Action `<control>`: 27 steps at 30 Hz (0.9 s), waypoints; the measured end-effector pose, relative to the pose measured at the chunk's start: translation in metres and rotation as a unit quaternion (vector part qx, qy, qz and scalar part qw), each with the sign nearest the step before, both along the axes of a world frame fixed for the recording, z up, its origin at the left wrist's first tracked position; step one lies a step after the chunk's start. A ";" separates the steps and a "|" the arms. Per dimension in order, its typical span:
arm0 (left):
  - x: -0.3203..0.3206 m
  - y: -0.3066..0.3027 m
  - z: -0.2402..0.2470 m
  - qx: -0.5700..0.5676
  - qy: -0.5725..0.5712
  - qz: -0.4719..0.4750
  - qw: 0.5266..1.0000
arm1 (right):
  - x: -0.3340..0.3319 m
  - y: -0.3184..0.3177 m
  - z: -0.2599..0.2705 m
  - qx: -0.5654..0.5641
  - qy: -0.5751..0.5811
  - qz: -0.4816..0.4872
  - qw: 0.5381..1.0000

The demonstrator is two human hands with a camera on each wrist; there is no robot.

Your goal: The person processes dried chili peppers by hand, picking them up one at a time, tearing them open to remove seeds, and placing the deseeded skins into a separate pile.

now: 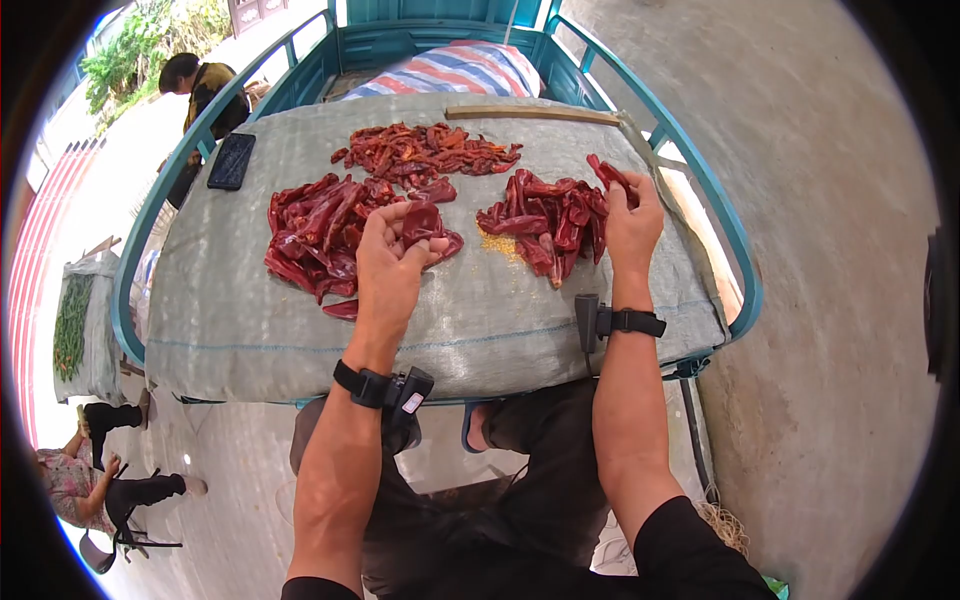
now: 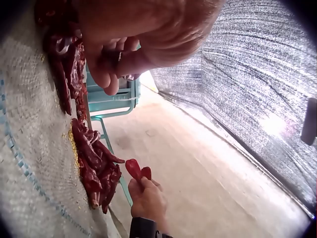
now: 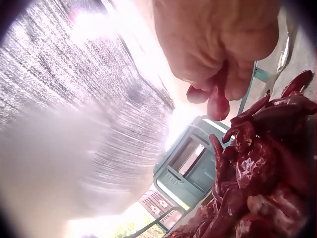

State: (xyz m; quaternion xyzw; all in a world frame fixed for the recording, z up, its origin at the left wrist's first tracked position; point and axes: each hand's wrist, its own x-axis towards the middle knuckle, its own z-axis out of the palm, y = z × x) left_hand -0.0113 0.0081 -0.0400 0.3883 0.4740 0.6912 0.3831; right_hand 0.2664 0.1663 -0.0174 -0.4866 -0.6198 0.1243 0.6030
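My left hand (image 1: 388, 265) holds a dark red dried chili pepper (image 1: 422, 220) between thumb and fingers, at the right side of a heap of wrinkled chilies (image 1: 315, 235). The right hand (image 1: 634, 228) pinches another red chili (image 1: 603, 170), raised beside the right-hand heap of chilies (image 1: 550, 215). In the right wrist view two rounded ends of the held chili (image 3: 218, 105) poke out below the fingers. Pale yellow seeds (image 1: 497, 243) lie at the left edge of the right heap. Farther back is a spread of brighter, orange-red chili pieces (image 1: 425, 150).
The heaps lie on a grey-green woven sheet (image 1: 450, 350) over a cart bed with teal rails (image 1: 742, 255). A phone (image 1: 232, 162) lies at the left, a wooden strip (image 1: 530, 116) at the back. Behind is a striped cloth (image 1: 455, 72). Two other people are at the left.
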 end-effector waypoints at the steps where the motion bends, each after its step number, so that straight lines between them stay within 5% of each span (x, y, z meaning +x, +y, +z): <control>1: 0.000 0.000 -0.001 0.003 -0.001 -0.006 1.000 | 0.000 0.001 -0.003 -0.001 -0.014 0.003 1.000; 16: 0.003 -0.003 0.003 0.013 -0.004 -0.056 0.998 | -0.017 -0.006 0.003 0.059 -0.098 -0.070 0.991; 22: 0.002 -0.003 -0.001 0.029 -0.009 -0.065 0.997 | -0.025 0.002 -0.003 0.060 -0.242 -0.093 0.964; 27: 0.008 0.000 0.002 0.022 -0.039 -0.058 0.997 | -0.049 -0.027 0.017 0.128 -0.222 -0.026 0.966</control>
